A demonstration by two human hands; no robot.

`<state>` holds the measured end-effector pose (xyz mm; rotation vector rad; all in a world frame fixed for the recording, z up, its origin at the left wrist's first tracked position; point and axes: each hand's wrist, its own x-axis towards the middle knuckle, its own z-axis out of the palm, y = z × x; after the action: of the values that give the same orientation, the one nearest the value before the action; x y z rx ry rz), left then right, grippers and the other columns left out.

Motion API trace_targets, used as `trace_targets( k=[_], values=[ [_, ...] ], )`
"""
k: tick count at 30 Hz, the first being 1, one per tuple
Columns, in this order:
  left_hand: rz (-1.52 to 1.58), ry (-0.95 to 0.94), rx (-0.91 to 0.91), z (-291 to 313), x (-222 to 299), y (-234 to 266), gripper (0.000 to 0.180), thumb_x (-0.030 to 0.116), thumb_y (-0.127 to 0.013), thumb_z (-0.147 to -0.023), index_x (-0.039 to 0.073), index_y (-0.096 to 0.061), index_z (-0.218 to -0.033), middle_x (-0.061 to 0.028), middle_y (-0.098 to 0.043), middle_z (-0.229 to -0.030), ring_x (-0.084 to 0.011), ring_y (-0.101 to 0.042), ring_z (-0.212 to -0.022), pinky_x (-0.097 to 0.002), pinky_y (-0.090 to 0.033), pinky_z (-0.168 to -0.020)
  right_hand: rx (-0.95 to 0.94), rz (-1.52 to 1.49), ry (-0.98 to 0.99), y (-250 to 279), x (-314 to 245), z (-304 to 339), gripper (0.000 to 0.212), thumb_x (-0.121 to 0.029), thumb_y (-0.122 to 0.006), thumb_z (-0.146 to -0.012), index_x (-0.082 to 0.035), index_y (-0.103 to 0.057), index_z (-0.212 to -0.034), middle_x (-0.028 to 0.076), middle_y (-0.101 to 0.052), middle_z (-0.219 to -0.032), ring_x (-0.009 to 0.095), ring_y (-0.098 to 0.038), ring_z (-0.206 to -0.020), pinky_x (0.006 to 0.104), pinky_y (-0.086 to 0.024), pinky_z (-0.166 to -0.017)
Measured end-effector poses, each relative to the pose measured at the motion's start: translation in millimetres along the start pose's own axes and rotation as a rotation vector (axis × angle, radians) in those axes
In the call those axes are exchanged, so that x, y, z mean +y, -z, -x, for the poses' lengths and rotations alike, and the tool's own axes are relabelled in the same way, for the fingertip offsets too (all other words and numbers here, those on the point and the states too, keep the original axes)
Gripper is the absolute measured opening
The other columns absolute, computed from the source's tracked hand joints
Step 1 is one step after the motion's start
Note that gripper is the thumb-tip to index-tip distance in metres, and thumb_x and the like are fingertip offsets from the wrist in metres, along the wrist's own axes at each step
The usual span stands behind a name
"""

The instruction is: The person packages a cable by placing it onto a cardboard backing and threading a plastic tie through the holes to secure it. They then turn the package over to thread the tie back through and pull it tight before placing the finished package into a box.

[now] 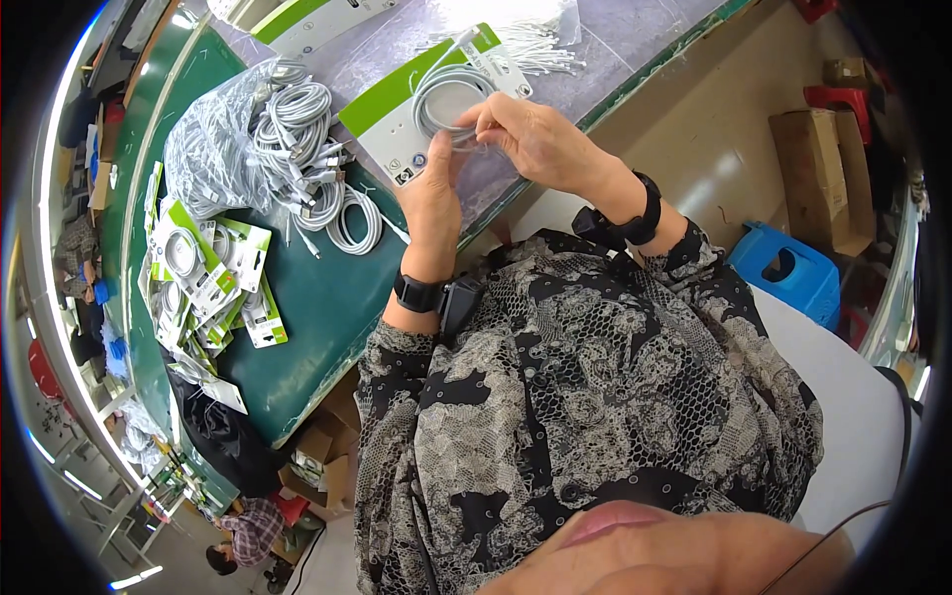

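Coiled white cable (pixel 448 99) lying on a green-and-white packaging card (pixel 397 124), near 12 o'clock on the bench (pixel 297 297); coil kept flat against the card, apparently so the loops stay seated while being fixed to it. Left hand (pixel 433 203) under the card's near edge at about 6 o'clock of the coil, thumb up over the edge, grip closed on the card to prop and steady it. Right hand (pixel 531 134) coming in from 3 o'clock, wrist bent inward, fingertips pinched together on the cable at the coil's lower right. Black bands on both wrists. Loose pile of coiled white cables (pixel 302 149), partly on a clear plastic bag (pixel 203 149), at 9 o'clock of the hands, within easy reach as stock. Stack of finished green-and-white cards (pixel 203 278) further out toward 8 o'clock, set aside from the work spot. Bundle of white ties (pixel 540 45) at 1 o'clock. Blue stool (pixel 788 273) on the floor at 4 o'clock.
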<state>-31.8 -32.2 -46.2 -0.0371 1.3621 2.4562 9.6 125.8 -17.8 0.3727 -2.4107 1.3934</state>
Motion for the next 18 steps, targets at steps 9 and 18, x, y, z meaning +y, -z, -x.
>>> trace_targets(
  k=[9, 18],
  values=[
    [0.028, 0.077, -0.055, 1, -5, 5, 0.040, 0.004, -0.061, -0.090, 0.003, -0.046, -0.127, -0.0086, -0.058, -0.116, -0.0190, -0.061, -0.099, -0.0337, -0.054, -0.083, -0.097, 0.246, 0.065, 17, -20, -6, 0.004, -0.003, -0.054, -0.090, -0.003, -0.052, -0.093, 0.013, -0.065, -0.092, 0.030, -0.062, -0.078, 0.0313, -0.049, -0.071],
    [0.162, 0.167, -0.110, 3, 1, 0, 0.039, 0.004, -0.059, -0.091, 0.002, -0.044, -0.127, -0.0102, -0.057, -0.116, -0.0215, -0.061, -0.099, -0.0402, -0.055, -0.086, 0.035, -0.448, -0.305, 25, -4, -12, 0.008, -0.008, -0.056, -0.093, -0.003, -0.054, -0.099, 0.004, -0.067, -0.082, 0.010, -0.061, -0.076, 0.0266, -0.050, -0.066]
  ],
)
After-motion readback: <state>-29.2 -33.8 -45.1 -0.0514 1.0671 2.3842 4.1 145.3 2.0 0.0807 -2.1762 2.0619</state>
